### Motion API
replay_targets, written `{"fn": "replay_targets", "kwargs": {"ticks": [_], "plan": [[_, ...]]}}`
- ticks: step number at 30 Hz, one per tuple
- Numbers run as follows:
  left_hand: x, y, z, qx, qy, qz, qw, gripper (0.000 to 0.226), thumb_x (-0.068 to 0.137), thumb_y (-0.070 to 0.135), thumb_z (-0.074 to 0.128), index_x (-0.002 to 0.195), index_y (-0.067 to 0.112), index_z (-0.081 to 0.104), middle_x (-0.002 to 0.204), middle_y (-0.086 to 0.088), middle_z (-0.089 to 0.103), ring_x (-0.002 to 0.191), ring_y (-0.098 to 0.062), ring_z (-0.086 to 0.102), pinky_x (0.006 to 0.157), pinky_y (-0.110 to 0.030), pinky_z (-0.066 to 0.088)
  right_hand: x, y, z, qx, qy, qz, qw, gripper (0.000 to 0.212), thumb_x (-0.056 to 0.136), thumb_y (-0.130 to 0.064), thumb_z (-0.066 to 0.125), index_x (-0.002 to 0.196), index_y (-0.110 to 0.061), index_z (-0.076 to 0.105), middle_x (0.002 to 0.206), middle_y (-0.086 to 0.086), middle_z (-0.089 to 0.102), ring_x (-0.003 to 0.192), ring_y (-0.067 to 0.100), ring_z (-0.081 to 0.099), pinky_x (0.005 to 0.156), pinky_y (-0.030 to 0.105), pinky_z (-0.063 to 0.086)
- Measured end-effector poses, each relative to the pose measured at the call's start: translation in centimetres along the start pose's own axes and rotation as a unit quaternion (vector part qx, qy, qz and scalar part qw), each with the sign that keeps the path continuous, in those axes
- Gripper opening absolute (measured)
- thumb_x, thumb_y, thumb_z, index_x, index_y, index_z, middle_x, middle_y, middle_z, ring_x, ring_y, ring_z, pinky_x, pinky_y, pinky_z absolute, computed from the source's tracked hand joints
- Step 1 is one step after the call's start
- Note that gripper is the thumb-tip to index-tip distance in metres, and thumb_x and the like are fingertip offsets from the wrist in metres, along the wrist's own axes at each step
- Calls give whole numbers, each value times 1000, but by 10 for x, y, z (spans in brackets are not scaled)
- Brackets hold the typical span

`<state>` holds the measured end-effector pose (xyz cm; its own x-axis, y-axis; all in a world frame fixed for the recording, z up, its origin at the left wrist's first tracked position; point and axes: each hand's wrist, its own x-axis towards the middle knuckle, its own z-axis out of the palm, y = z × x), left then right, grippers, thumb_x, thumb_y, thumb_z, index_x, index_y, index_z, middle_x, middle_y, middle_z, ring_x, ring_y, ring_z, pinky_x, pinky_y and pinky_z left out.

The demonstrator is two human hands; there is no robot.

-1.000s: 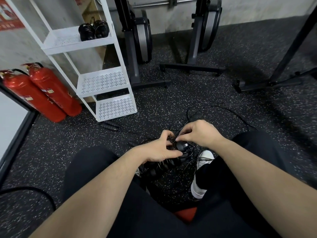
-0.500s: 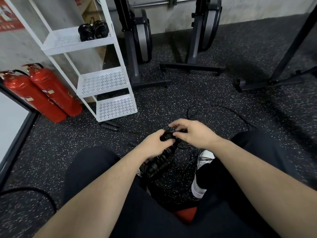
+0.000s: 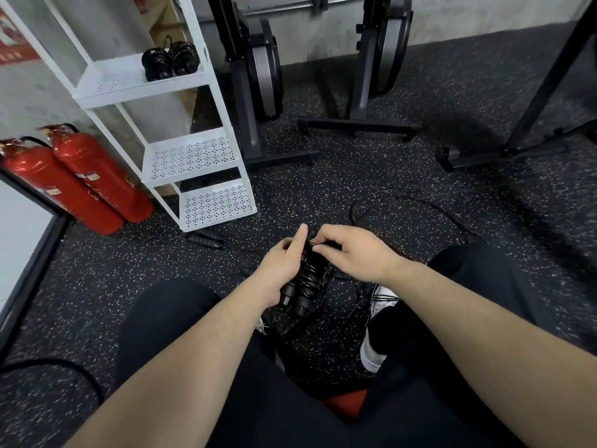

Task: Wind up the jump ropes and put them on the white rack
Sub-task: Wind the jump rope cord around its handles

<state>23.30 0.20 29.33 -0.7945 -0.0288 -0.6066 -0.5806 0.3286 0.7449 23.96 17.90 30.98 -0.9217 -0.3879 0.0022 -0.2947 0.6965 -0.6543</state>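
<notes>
Between the knees, left hand (image 3: 280, 266) grips the rope handles (image 3: 302, 294); right hand (image 3: 350, 253) seemingly pinches the cord (image 3: 416, 202). Best keep wraps tight, then tuck the end.

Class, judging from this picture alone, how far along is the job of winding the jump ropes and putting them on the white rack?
Done: two wound ropes sit on the top shelf of the white rack. In hand: the left hand grips the handles of a third rope while the right hand pinches its cord near the top. Left: loose cord trails on the floor, and another rope lies unwound by the rack's foot.
</notes>
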Motion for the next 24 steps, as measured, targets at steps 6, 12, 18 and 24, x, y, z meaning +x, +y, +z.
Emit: {"fn": "replay_targets", "kwargs": {"ticks": [6, 12, 18, 24], "plan": [[-2, 1, -6, -86, -9, -30, 996, 44, 91, 65, 62, 121, 33, 64, 108, -6, 75, 93, -28, 75, 78, -50, 64, 1, 3, 9, -16, 15, -41, 999, 23, 102, -34, 56, 120, -27, 69, 111, -14, 69, 104, 8, 60, 96, 34, 48], [4, 3, -3, -195, 112, 49, 973, 31, 99, 53, 58, 117, 28, 61, 107, -6, 71, 99, -29, 72, 85, -52, 62, -2, 0, 5, 25, 135, -23, 990, 35, 105, -40, 45, 134, -29, 61, 121, -13, 61, 113, 8, 53, 102, 30, 41], [4, 7, -5, -248, 135, 70, 957, 13, 102, 48, 55, 97, 37, 54, 104, 5, 66, 94, -16, 66, 92, -44, 59, -1, 1, 3, 283, 205, 155, 924, 17, 107, -41, 40, 116, -35, 53, 102, -13, 65, 93, 9, 65, 90, 44, 54], [4, 8, -5, -301, 157, 62, 938, 21, 96, 55, 59, 100, 35, 59, 111, -3, 71, 103, -25, 70, 94, -52, 59, -1, -2, 13, 225, 47, 149, 962, 22, 101, -25, 57, 120, -36, 58, 115, -17, 67, 75, -6, 61, 68, 15, 46]]}}
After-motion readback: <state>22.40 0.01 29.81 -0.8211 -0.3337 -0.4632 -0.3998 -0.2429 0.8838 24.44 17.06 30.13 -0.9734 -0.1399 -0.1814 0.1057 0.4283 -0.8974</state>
